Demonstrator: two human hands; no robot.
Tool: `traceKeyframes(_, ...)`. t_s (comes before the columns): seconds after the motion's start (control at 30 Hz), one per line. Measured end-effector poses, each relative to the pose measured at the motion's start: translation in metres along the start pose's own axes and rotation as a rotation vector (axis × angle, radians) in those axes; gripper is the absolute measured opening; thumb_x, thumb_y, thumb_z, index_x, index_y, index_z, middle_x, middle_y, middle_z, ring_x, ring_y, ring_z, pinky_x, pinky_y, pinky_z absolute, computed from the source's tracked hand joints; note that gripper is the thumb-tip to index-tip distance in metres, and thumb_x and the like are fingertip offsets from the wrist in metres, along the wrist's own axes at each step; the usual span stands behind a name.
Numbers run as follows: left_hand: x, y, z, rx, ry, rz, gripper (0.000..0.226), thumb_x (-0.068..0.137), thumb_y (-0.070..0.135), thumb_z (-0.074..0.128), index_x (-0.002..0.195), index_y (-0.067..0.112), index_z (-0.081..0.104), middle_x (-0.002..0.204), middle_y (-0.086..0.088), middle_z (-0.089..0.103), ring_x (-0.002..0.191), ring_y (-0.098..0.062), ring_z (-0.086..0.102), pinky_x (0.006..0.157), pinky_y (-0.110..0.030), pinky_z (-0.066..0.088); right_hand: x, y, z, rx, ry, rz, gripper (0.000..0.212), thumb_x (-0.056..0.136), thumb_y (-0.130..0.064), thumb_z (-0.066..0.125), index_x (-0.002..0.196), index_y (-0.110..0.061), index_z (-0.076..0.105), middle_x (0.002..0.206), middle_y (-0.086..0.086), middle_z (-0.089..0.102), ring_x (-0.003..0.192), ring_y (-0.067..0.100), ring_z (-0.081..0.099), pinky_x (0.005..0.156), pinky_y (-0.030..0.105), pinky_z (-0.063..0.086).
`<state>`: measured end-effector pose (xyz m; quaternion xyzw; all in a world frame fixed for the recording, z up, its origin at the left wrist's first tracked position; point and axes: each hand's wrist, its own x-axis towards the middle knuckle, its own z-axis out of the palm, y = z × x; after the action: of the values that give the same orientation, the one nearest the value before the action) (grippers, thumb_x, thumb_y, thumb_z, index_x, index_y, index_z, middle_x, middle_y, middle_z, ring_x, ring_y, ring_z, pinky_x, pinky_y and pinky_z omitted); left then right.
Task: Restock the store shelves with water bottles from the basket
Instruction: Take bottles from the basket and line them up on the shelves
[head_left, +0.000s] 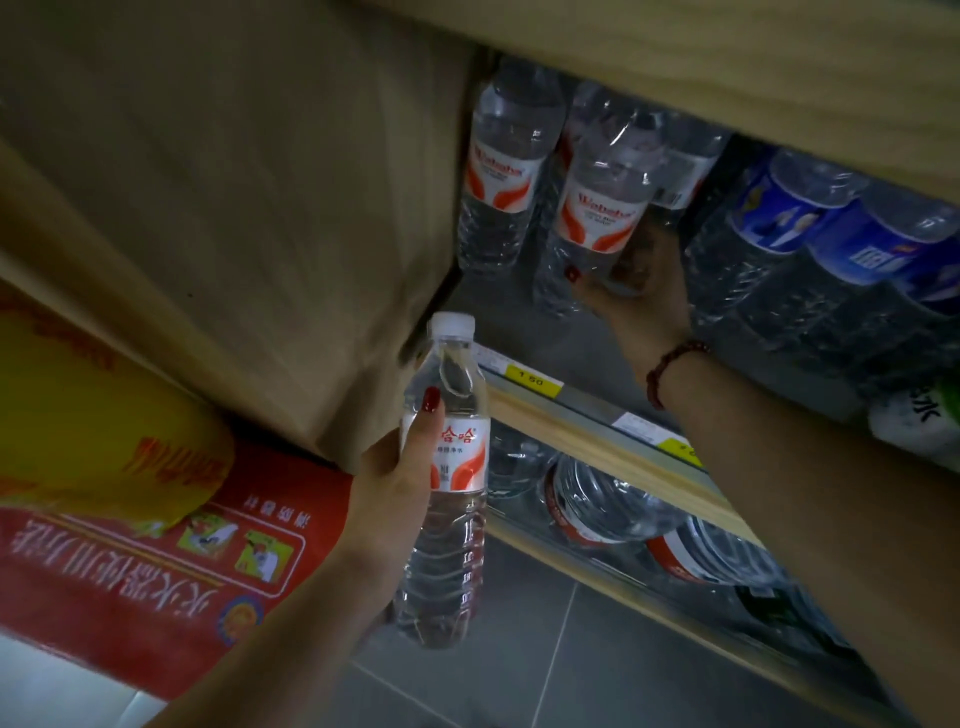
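My left hand (397, 488) grips a clear water bottle (447, 519) with a white cap and a red-and-white label, upright in front of the shelf edge. My right hand (641, 291) reaches into the shelf (524, 332) and is closed around the lower part of a second bottle with the same label (597, 202), which stands on the shelf board. A third bottle of that kind (501, 171) stands just left of it, against the wooden side panel. The basket is out of view.
Blue-labelled bottles (810, 218) fill the shelf to the right. Large water jugs (613, 499) lie on the shelf below, behind a wooden rail with yellow price tags (532, 382). A wooden panel (234, 208) and a red box (171, 561) stand at left. Grey floor tiles lie below.
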<state>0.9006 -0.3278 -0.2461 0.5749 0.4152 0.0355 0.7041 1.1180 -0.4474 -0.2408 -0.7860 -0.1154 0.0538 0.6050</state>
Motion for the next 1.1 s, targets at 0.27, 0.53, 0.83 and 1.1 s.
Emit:
traceKeyframes(0.27,0.01,0.004,0.005,0.009,-0.07,0.033,0.064,0.047,0.076,0.052,0.085,0.025,0.064,0.065,0.012,0.072,0.056,-0.001,0.068,0.04,-0.014,0.046,0.005,0.007,0.023,-0.115,0.124,0.001,0.034,0.078,-0.028,0.077,0.094,-0.033,0.047,0.093,-0.018,0.056,0.086,-0.005,0.052,0.072,0.013,0.046)
traceKeyframes(0.53,0.005,0.006,0.004,-0.013,-0.157,0.11,0.062,0.051,0.075,0.054,0.082,0.023,0.069,0.072,0.008,0.075,0.061,-0.003,0.07,0.044,-0.01,0.047,-0.01,-0.01,0.019,0.014,0.039,0.157,0.036,0.08,-0.022,0.075,0.112,-0.024,0.058,0.109,-0.015,0.061,0.109,0.013,0.058,0.095,0.038,0.052)
traceKeyframes(0.83,-0.003,0.027,0.016,-0.032,-0.166,0.266,0.072,0.061,0.079,0.062,0.1,0.02,0.072,0.093,-0.001,0.077,0.088,-0.015,0.073,0.079,-0.034,0.055,-0.157,-0.033,0.006,0.314,-0.297,0.314,0.056,0.053,-0.04,0.088,0.103,-0.028,0.067,0.104,-0.004,0.072,0.1,0.016,0.068,0.075,0.028,0.057)
traceKeyframes(1.1,-0.002,0.042,0.039,0.018,-0.191,0.272,0.028,0.055,0.077,0.061,0.07,0.054,0.07,0.076,0.017,0.075,0.073,-0.003,0.072,0.068,-0.025,0.056,-0.178,-0.03,0.011,0.285,-0.254,0.395,0.066,0.042,-0.046,0.084,0.1,-0.019,0.069,0.095,-0.006,0.076,0.09,0.012,0.071,0.073,0.024,0.056)
